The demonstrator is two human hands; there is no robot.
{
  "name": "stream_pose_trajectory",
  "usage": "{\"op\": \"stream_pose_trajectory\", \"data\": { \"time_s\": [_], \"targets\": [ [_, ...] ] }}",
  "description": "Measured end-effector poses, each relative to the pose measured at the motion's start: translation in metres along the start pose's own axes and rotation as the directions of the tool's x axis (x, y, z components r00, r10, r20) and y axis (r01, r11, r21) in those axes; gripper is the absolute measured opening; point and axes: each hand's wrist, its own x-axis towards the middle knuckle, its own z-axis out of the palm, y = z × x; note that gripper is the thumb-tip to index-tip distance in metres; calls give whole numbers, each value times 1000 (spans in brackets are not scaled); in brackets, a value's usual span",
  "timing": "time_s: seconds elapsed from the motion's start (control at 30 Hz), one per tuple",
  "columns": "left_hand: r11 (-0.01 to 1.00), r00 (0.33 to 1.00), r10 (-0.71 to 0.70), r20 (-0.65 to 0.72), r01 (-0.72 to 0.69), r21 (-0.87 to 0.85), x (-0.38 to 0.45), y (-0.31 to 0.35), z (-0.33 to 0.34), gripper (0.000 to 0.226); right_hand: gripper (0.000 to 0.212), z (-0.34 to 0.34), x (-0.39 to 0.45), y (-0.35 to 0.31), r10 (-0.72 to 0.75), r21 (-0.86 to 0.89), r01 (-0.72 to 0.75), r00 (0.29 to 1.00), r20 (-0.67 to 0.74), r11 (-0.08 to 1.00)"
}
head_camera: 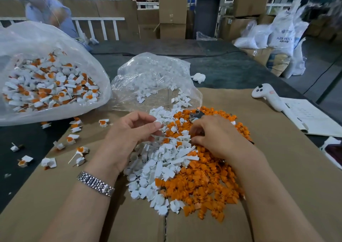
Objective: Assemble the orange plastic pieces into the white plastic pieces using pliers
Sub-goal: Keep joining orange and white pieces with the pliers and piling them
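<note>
Orange pieces heaped under and before right hand, touching white pieces between both wrists. Left hand pinching one white piece at fingertips. Right hand curled round pliers, metal tip just showing beyond knuckles. Risk: loose heap sliding, colours mixing further; small smooth plastic slipping from pinch. Cardboard matte beneath.

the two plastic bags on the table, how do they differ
The left bag is larger, milky, and holds assembled white-and-orange pieces; the middle bag is smaller, clearer, crinkled, and holds only white pieces. The left bag sits on the dark table; the middle bag's mouth opens onto the cardboard, beside the loose pile. Both are open and see-through.
</note>
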Motion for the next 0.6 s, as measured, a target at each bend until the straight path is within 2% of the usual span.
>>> {"op": "stream_pose_trajectory", "data": {
  "time_s": [0.1, 0.2, 0.37, 0.47, 0.53, 0.6],
  "targets": [
    [1000, 1000, -3, 11, 3, -30, 0, 0, 1, 33, 24, -3, -1, 1, -35, -46, 37, 998, 51, 998],
    [998, 999, -15, 30, 17, -59, 0, 1, 4, 29, 18, -1, -1, -1, -54, -63, 54, 998, 12, 997],
    [988, 998, -31, 60, 39, -149, -3, 2, 8, 28, 17, -5, 1, 0, -6, 191, 49, 976, -219, 980],
    [984, 998, -28, 52, 36, -172, -4, 3, 10, 29, 10, -7, 0, -6, 7, 362, 88, 967, -253, 928],
    [983, 998, -24, 54, 34, -182, -5, 3, 11, 30, 2, -7, -1, -9, 34, 412, 76, 967, -253, 908],
    [984, 998, -24, 58, 33, -177, -6, 3, 12, 30, 4, -6, -1, -8, 66, 432, 36, 973, -220, 901]
  ]
}}
